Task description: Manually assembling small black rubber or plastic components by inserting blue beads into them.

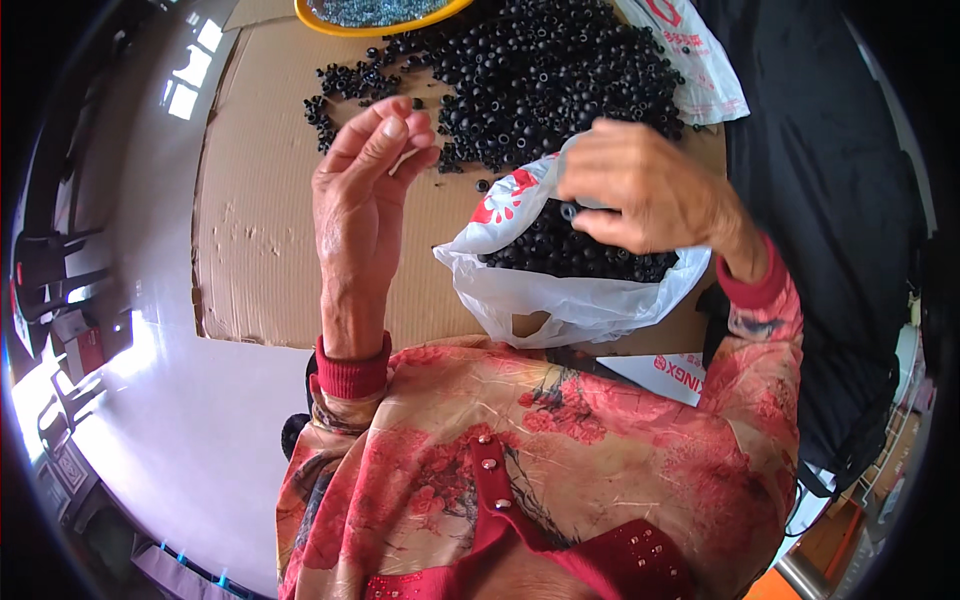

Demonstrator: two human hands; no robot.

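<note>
My left hand [372, 175] is raised above the cardboard, thumb and fingers pinched together. What it holds, if anything, is too small to make out. My right hand [645, 190] is over the mouth of a white plastic bag [590, 305] with a red print, its fingers curled and slightly blurred. Between its thumb and forefinger shows a small black ring-shaped part [569, 211]. Many like black parts [580, 255] lie inside the bag. Beyond both hands spreads a large heap of round black parts [540, 75], with smaller black pieces [350, 85] at its left.
A flat cardboard sheet [270, 240] lies under everything. At the far edge stands a yellow-rimmed bowl [390, 28] of clear bluish pieces. Another white plastic bag [705, 70] lies at the far right, beside black fabric [810, 180]. Pale floor [200, 440] shows at left.
</note>
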